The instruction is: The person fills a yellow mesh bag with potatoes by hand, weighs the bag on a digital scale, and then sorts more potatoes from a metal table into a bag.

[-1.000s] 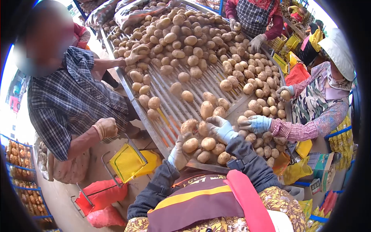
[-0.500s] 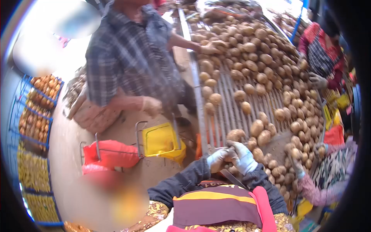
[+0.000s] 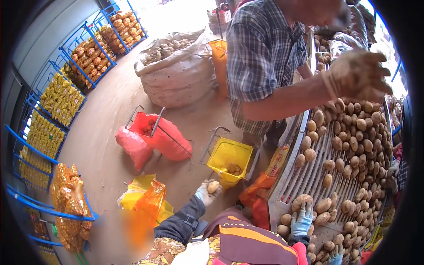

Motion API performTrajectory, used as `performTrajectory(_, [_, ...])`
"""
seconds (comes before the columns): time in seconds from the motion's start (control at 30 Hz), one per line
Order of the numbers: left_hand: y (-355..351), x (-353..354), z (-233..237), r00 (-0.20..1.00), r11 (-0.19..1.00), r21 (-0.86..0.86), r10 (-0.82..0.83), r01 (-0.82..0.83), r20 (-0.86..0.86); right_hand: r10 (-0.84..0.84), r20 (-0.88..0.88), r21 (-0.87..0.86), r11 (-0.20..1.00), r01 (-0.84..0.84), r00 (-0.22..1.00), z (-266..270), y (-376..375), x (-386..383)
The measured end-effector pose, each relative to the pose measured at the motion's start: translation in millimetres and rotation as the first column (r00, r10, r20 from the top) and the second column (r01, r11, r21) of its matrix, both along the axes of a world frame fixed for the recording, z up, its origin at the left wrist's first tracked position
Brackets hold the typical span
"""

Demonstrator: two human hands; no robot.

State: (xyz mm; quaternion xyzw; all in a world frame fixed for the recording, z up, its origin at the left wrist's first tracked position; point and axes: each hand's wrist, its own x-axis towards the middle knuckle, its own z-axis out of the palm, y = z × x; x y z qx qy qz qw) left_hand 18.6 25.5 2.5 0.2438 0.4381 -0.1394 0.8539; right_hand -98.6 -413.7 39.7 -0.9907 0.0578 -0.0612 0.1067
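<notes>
My left hand (image 3: 203,194), in a pale work glove, is closed around a potato (image 3: 213,187) and is held out past the table's side. Just beyond it stands a yellow sack (image 3: 216,155) in a metal frame, its mouth open and some potatoes (image 3: 233,168) inside. My right hand (image 3: 302,219), in a light blue glove, has its fingers on a large potato (image 3: 300,201) at the near end of the slatted sorting table (image 3: 319,164). Many more potatoes (image 3: 353,141) cover the slats.
A red sack (image 3: 165,137) hangs in another frame. Yellow and orange sacks (image 3: 145,198) lie on the floor. A large white bulk bag (image 3: 176,79) holds potatoes. A co-worker in a checked shirt (image 3: 260,53) raises a gloved hand (image 3: 357,73). Another person's glove (image 3: 336,256) is near the bottom edge.
My hands were together at the table's end; now the left reaches out leftward with a potato, while the right rests on a potato. The view has turned left. The co-worker's hand has lifted.
</notes>
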Motion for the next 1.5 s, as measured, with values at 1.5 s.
performTrajectory(1.5, [-291.0, 17.7, 52.6, -0.385, -0.021, 0.773, -0.876, 0.634, 0.292, -0.621, -0.232, 0.868, 0.215, 0.448, 0.748, 5.3, -92.0, 50.1])
